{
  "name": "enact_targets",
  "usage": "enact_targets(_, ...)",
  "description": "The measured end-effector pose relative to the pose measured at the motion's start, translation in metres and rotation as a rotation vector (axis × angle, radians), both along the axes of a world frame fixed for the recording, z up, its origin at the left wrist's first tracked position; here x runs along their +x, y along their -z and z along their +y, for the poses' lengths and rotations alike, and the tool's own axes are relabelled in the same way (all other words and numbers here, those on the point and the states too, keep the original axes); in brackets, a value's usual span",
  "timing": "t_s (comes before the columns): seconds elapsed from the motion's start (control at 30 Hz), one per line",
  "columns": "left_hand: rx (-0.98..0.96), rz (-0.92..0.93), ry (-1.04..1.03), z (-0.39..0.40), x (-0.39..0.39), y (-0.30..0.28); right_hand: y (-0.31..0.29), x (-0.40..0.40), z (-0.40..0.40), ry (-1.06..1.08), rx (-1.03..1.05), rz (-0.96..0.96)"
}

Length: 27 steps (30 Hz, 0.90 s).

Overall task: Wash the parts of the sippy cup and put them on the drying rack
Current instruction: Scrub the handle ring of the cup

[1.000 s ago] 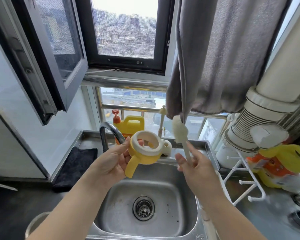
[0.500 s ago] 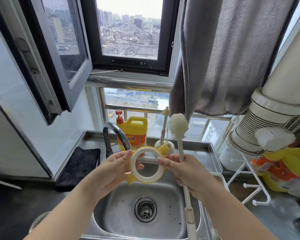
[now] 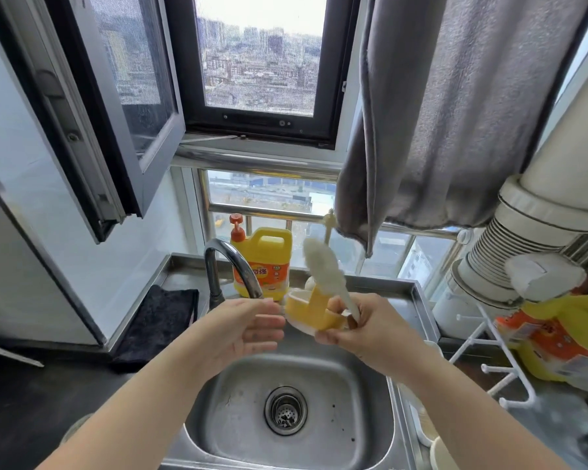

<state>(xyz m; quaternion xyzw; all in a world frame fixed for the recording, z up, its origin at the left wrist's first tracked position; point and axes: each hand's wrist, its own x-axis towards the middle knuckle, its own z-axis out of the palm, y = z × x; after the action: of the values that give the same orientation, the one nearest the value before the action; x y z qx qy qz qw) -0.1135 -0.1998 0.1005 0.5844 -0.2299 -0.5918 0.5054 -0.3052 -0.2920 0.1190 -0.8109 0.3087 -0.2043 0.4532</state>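
Your right hand (image 3: 364, 329) pinches both the yellow handled collar (image 3: 314, 310) and the sponge brush (image 3: 323, 271) over the sink (image 3: 370, 395), just right of the faucet (image 3: 231, 266). Your left hand (image 3: 241, 329) is empty with fingers extended, likely freed for the tap. The white drying rack (image 3: 489, 361) waits at right.

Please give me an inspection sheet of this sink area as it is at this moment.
Surface: steel sink with a drain strainer; no water seen running from the faucet.
Job's things: yellow handled cup ring and bottle brush, both in the right hand; white drying rack at right.
Clutter: yellow detergent jug behind the faucet; dark cloth at left; yellow-orange bag by the rack.
Hands: left hand open, beside the ring; right hand grips ring and brush.
Cables: nothing seen.
Surroundings: open window, grey curtain, ribbed duct.
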Motion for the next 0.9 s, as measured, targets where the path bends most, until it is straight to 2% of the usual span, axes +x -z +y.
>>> enact_targets(0.07,0.075,0.085,0.012,-0.001,-0.005,-0.006,0.007,-0.001,-0.002,-0.065,-0.245,0.016)
enact_targets(0.13,0.096,0.095,0.035,-0.002,-0.007,-0.009,0.014,-0.002,-0.003,-0.134,-0.464,0.038)
enact_targets(0.23,0.06,0.161,0.073,-0.002,-0.011,-0.011,0.017,-0.001,0.003,-0.134,-0.601,0.05)
enact_targets(0.33,-0.007,0.219,0.044,-0.004,-0.015,-0.008,0.022,0.002,0.009,-0.081,-0.563,0.058)
enact_targets(0.47,-0.005,0.108,-0.028,-0.008,-0.013,-0.001,0.018,-0.004,0.013,0.007,-0.279,0.041)
enact_targets(0.6,0.0,-0.066,-0.097,-0.007,-0.008,0.004,0.01,-0.021,0.006,0.124,-0.264,0.292)
enact_targets(0.67,-0.015,-0.101,-0.137,-0.007,-0.006,0.007,0.002,-0.027,0.006,0.122,-0.282,0.352)
enact_targets(0.77,-0.046,-0.163,-0.188,-0.007,-0.005,0.009,-0.007,-0.035,0.011,0.054,-0.467,0.573)
enact_targets(0.83,-0.054,-0.194,-0.197,-0.008,-0.003,0.01,-0.003,-0.031,0.016,-0.002,-0.621,0.786)
enact_targets(0.9,-0.063,-0.211,-0.18,-0.009,-0.004,0.01,0.008,-0.022,0.014,0.018,-0.812,0.797)
